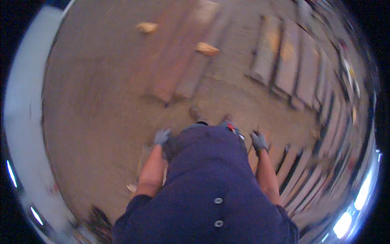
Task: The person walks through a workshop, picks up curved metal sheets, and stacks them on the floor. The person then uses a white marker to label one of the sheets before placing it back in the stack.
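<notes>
My left hand [162, 137], in a grey glove, hangs beside my left hip over the brown floor [93, 114]. Blur smears its fingers, and I make out nothing in it. On the other side my right hand [258, 140], gloved in grey with darker fingertips, hangs out from my right hip. How its fingers are set is not clear, and I see no object plainly in it. Closest to this hand are long narrow planks [280, 157] on the right. Ahead of my feet lie reddish-brown boards [166, 77], side by side.
A yellowish lump [207, 49] rests on the boards ahead, and a similar yellowish piece [147, 27] is to their left. More grey-brown boards [287, 61] lie in a row at the far right. A pale wall-like surface [26, 101] runs along the left.
</notes>
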### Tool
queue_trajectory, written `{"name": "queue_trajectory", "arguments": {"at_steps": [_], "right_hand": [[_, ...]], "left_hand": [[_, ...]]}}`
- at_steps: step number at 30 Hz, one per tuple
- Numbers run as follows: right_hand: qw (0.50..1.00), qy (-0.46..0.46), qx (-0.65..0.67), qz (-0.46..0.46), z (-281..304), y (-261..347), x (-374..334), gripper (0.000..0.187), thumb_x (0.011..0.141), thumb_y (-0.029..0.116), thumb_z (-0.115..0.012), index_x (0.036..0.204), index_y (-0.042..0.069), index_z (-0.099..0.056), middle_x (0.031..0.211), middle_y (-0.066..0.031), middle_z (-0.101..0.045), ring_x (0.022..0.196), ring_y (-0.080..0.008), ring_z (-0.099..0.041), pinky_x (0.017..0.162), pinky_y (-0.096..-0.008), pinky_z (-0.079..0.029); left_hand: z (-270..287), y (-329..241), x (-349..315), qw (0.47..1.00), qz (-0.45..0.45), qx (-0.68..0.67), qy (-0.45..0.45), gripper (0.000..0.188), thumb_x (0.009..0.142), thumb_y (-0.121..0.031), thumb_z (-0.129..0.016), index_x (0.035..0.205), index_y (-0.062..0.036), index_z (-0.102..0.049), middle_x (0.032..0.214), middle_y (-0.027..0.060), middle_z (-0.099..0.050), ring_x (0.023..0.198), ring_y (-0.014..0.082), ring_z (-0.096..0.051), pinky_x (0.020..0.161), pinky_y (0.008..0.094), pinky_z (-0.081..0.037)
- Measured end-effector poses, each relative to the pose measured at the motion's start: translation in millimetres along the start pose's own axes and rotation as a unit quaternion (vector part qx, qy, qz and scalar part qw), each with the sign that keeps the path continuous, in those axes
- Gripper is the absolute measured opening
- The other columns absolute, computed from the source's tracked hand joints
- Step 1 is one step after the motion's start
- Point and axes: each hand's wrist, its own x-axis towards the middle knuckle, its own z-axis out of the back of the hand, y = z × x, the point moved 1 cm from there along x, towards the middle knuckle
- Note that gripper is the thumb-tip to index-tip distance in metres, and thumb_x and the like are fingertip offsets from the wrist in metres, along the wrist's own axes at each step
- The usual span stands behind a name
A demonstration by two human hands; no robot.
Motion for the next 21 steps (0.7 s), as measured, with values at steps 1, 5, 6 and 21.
{"name": "queue_trajectory", "arguments": {"at_steps": [1, 5, 6, 21], "right_hand": [[1.0, 0.012, -0.019, -0.008, 0.1, 1.0, -4.4, 0.056, 0.091, 0.031, -0.064, 0.132, -0.006, -0.062, 0.126, -0.0222, -0.069, 0.119, -0.0319, -0.065, 0.102, -0.0392, -0.048], [0.999, -0.013, 0.013, -0.026, -8.2, -7.5, -18.7, 0.057, 0.09, 0.036, -0.061, 0.134, 0.0, -0.063, 0.131, -0.023, -0.066, 0.123, -0.0344, -0.064, 0.106, -0.0414, -0.047], [0.999, -0.007, 0.029, -0.043, -10.3, -12.0, -17.7, 0.055, 0.089, 0.038, -0.059, 0.132, 0.003, -0.065, 0.131, -0.0218, -0.066, 0.123, -0.0337, -0.063, 0.106, -0.0417, -0.047], [0.939, 0.015, 0.23, -0.256, -88.1, -124.7, -79.4, 0.051, 0.088, 0.037, -0.06, 0.125, 0.004, -0.07, 0.112, -0.0174, -0.075, 0.104, -0.0299, -0.072, 0.092, -0.0423, -0.054]], "left_hand": [[-0.4, 1.9, 8.4, 0.997, 0.053, -0.045, 0.043, 0.044, 0.093, -0.039, -0.059, 0.116, -0.0043, -0.072, 0.108, 0.0208, -0.071, 0.106, 0.0398, -0.066, 0.089, 0.0489, -0.051], [9.7, -1.5, 35.0, 0.976, -0.044, 0.142, 0.158, 0.046, 0.094, -0.041, -0.056, 0.108, 0.0002, -0.07, 0.098, 0.0214, -0.072, 0.091, 0.0341, -0.068, 0.08, 0.0454, -0.05], [13.7, -5.8, 40.9, 0.98, -0.036, 0.1, 0.166, 0.046, 0.094, -0.041, -0.055, 0.106, 0.0018, -0.07, 0.095, 0.021, -0.072, 0.087, 0.0326, -0.068, 0.078, 0.0443, -0.05], [63.3, -150.8, 121.2, 0.976, 0.024, 0.041, 0.213, 0.035, 0.094, -0.033, -0.066, 0.113, -0.0039, -0.066, 0.097, 0.0041, -0.065, 0.077, 0.018, -0.061, 0.064, 0.0312, -0.047]]}}
